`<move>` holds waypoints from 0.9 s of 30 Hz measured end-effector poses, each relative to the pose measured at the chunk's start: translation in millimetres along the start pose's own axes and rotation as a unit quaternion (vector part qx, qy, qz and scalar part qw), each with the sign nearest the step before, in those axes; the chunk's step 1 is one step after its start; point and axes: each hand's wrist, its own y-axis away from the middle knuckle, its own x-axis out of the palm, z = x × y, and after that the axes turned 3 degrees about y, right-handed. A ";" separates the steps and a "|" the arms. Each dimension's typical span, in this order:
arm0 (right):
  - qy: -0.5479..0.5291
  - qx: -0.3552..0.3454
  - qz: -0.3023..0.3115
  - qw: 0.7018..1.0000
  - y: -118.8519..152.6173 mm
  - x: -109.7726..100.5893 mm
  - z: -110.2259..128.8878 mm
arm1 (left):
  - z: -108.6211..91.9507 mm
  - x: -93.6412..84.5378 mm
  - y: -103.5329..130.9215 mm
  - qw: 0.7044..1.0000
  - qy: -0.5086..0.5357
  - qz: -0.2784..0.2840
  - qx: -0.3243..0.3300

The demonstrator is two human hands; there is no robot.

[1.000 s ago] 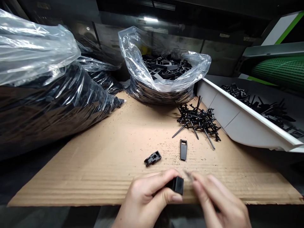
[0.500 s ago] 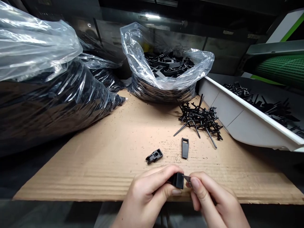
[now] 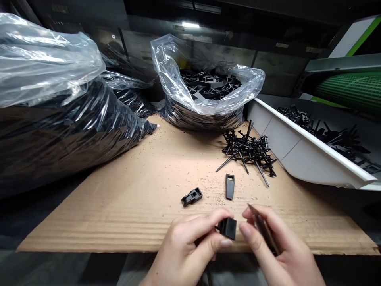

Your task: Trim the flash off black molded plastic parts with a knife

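Near the front edge of the cardboard, my left hand (image 3: 193, 242) grips a black plastic part (image 3: 228, 228) between thumb and fingers, its boxy end facing right. Just to the right, my right hand (image 3: 276, 242) holds a thin pointed blade (image 3: 263, 229), tip upward and to the left, apart from the part. Beyond my left hand a black clip piece (image 3: 192, 197) lies on the cardboard. A tapered black piece (image 3: 229, 186) with a square opening lies right of it.
Cardboard (image 3: 133, 190) covers the work surface. Thin black parts form a pile (image 3: 250, 149) beside a white tray (image 3: 297, 149) holding more parts. An open plastic bag (image 3: 205, 115) of black pieces stands behind; a large filled bag (image 3: 59, 127) is at left.
The blade has come away from the black part and now points up and left in my right hand. My left hand has shifted slightly right with the part.
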 end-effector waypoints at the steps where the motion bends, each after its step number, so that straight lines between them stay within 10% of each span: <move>1: 0.005 -0.021 -0.008 1.000 -0.2 -0.2 -1.2 | 0.1 0.6 0.6 0.999 0.041 0.000 -0.009; 12: 0.087 -0.261 -0.076 0.958 6.1 13.3 -21.0 | 1.1 0.8 2.5 0.987 0.050 -0.093 -0.120; 21: 0.089 -0.273 -0.064 0.956 4.2 16.3 -22.1 | -1.6 -1.2 -0.9 0.993 0.013 -0.085 -0.081; 27: 0.084 -0.259 0.054 0.961 -4.4 0.5 -16.4 | -2.3 -3.0 -0.5 0.996 -0.007 -0.087 -0.027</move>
